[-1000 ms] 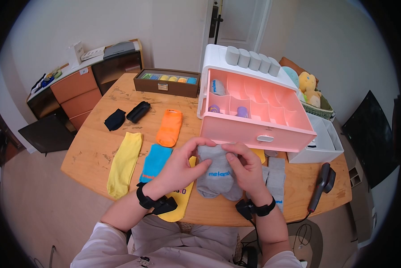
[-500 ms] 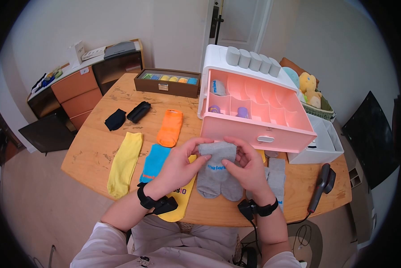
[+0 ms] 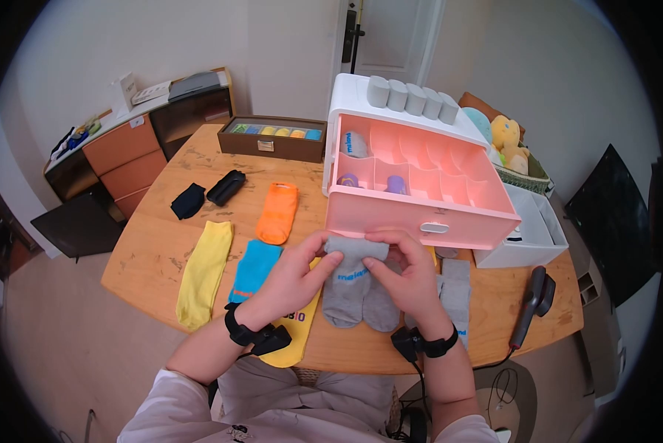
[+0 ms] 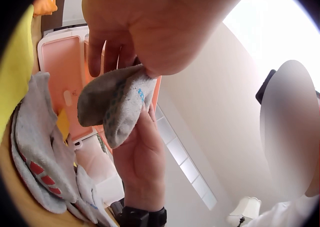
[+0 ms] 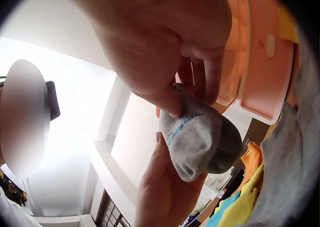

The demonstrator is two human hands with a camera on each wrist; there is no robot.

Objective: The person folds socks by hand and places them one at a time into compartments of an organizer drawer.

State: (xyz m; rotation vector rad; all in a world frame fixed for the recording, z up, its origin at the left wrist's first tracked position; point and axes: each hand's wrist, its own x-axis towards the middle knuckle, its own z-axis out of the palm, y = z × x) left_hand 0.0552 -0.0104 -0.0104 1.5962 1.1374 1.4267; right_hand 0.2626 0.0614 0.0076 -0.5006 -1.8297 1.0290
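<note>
Left hand: the left hand (image 3: 294,277) pinches the folded top of the grey socks (image 3: 353,284) between thumb and curled fingers, gripping from the left side
Right hand: the right hand (image 3: 405,277) pinches the same folded top from the right, fingers curled over it and thumb underneath
Grey socks: a pair laid together, held just above the near edge of the table (image 3: 161,244), right in front of the pink drawer (image 3: 420,214); the upper end is rolled over into a thick fold, the toe ends hang down toward the person; blue lettering shows on the side
Wrist views: the rolled end of the socks (image 4: 117,104) sits between both sets of fingers, with the pink drawer behind it; from the right wrist the same roll (image 5: 200,139) is clamped by the fingertips
Drawer: pulled open, split into compartments, a few rolled socks in the far-left ones
Loose grey socks: more grey socks (image 3: 455,292) lie flat just right of the right hand
Other socks: a yellow sock (image 3: 204,269), a blue sock (image 3: 256,267) and an orange sock (image 3: 278,213) lie flat to the left; two black socks (image 3: 206,193) lie further back
Brown box: a brown box (image 3: 272,138) of coloured rolls stands at the far edge of the table
</note>
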